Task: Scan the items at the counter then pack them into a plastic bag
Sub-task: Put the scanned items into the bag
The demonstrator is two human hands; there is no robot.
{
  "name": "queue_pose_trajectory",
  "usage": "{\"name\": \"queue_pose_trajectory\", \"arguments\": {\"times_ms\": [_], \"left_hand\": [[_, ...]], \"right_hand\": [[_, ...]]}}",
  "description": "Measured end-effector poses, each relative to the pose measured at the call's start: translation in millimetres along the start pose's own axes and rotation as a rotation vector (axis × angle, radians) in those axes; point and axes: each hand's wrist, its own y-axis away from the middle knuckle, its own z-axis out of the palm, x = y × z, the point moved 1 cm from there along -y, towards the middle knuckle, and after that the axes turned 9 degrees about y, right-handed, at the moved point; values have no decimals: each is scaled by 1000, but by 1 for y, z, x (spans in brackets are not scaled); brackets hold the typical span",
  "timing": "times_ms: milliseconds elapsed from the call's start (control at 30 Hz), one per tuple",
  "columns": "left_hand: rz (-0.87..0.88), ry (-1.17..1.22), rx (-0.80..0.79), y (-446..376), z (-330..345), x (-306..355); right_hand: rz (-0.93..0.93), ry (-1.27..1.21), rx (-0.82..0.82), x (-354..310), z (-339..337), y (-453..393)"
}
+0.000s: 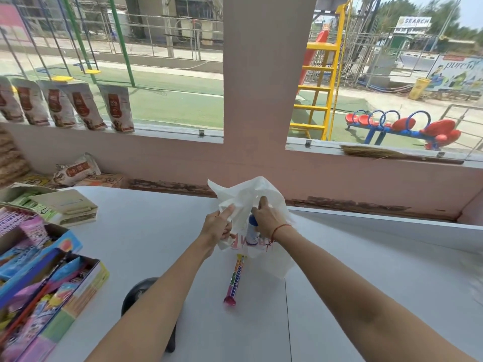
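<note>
A white plastic bag (pixel 245 194) with pink lettering stands crumpled at the middle of the white counter (pixel 156 231). My left hand (pixel 218 226) pinches the bag's left edge and holds its mouth apart. My right hand (pixel 266 218) grips a small white bottle with a blue cap (pixel 253 229), which sits partly inside the bag's mouth. A Mentos roll (pixel 235 279) lies flat on the counter just below the bag, its far end touching the bag's lower edge.
Open cardboard display boxes of sweets (pixel 39 278) crowd the counter's left side. A black scanner stand (pixel 138 291) sits under my left forearm. Pouches (pixel 115 108) lean on the window ledge. A broom (pixel 386 154) lies on the right ledge.
</note>
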Motion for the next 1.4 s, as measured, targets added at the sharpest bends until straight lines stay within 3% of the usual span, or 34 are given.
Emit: {"name": "queue_pose_trajectory", "arguments": {"times_ms": [100, 167, 200, 267, 333, 367, 433, 600, 733, 900, 967, 1067, 1133, 1200, 1267, 1333, 1400], "left_hand": [[3, 24, 26, -2, -2, -2], [-4, 19, 56, -4, -4, -3], [-9, 7, 71, -5, -5, -4], [-14, -12, 89, -7, -7, -5], [-20, -13, 84, -7, -8, -7], [-24, -8, 76, -6, -8, -7], [-27, -6, 69, -6, -9, -7], [-14, -36, 78, -7, -12, -4], [-8, 8, 107, -6, -14, -5], [-14, 38, 136, -1, -12, -8], [5, 62, 163, 0, -12, -6], [25, 105, 184, 0, -8, -4], [40, 119, 206, 2, -1, -3], [55, 180, 259, 4, 7, 0], [66, 260, 313, 7, 14, 5], [94, 325, 312, 11, 22, 19], [150, 365, 273, 14, 33, 44]], "right_hand": [[-12, 140, 298, -13, 6, 12], [-202, 196, 504, -21, 10, 24], [-369, 164, 517, -26, 16, 31], [-641, 110, 309, -35, 33, 44], [-717, 182, 60, -43, 53, 53], [-726, 215, 17, -48, 60, 56], [-762, 234, 109, -55, 68, 59], [-920, 234, 557, -37, 62, 58], [-636, 79, 707, -13, 32, 46], [-53, 114, 270, -9, 23, 27], [-39, 76, 375, -14, 27, 32], [-118, 163, 709, -16, 37, 54], [119, 133, 680, -9, 47, 70], [505, -94, 470, 1, 53, 80], [791, -530, 129, 16, 53, 84], [814, -1055, -122, 28, 41, 85], [757, -1365, -106, 41, 14, 82]]}}
